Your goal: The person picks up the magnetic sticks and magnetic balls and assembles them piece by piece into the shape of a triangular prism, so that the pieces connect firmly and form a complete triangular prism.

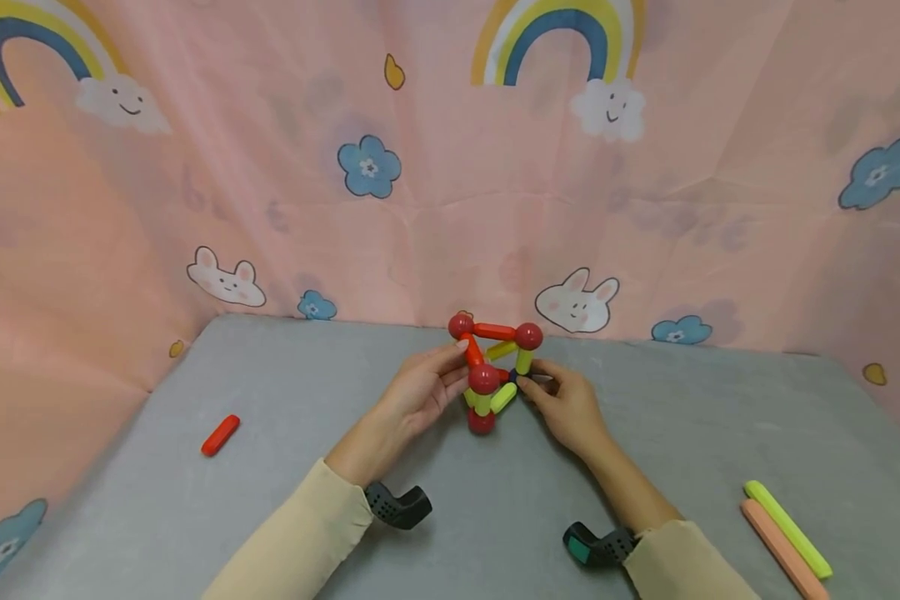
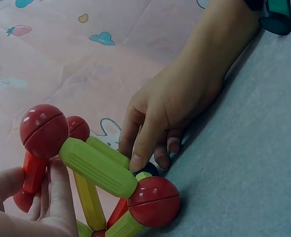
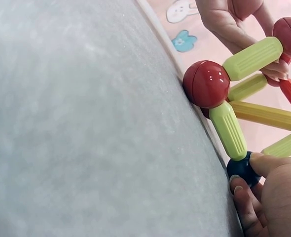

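A frame built of ball-and-rod construction pieces stands on the grey table, between both hands. Red balls (image 1: 484,379) form most of its corners, joined by light green rods (image 3: 228,131), red rods (image 1: 494,331) and a yellow rod (image 3: 268,115). My left hand (image 1: 417,396) holds a red upper rod (image 2: 34,173) from the left side, thumb and fingers on either side of it. At the lower right corner, my right hand (image 1: 570,408) pinches a dark blue ball (image 3: 241,169) between thumb and fingers. A light green rod meets that ball. The hands and rods partly hide the far corners.
A loose red rod (image 1: 221,436) lies on the table at the left. At the right front, a long yellow-green rod (image 1: 787,529) and a long salmon rod (image 1: 783,550) lie side by side. Behind the table hangs a pink patterned cloth (image 1: 435,250).
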{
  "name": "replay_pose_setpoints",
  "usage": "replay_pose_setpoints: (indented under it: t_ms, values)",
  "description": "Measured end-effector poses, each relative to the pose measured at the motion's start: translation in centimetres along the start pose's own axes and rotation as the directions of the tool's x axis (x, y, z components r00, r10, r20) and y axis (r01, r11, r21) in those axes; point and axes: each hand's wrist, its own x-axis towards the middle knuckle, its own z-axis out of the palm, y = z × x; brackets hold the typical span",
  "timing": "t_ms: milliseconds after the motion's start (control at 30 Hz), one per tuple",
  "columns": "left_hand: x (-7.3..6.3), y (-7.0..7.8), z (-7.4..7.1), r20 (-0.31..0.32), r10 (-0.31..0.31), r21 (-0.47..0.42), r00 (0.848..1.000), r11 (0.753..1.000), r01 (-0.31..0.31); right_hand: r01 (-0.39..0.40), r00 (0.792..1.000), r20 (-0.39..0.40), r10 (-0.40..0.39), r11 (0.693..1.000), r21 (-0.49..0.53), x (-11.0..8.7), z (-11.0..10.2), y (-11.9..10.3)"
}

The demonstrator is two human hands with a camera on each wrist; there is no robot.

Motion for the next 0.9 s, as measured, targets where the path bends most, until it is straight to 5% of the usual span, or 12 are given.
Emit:
replay_pose_setpoints:
  t_ms: [267,900]
  values:
    - [0.03,-0.21,-0.05,0.038,0.003,0.006,0.999,1.0,-0.004,0.002,1.0,-0.001,-0.002,1.0,-0.016,-0.07,-0.15,0.1]
    - [0.18,-0.14,-0.67,-0.015,0.028,0.012,0.999,1.0,-0.028,0.024,1.0,-0.008,-0.024,1.0,-0.012,-0.06,0.22,-0.24]
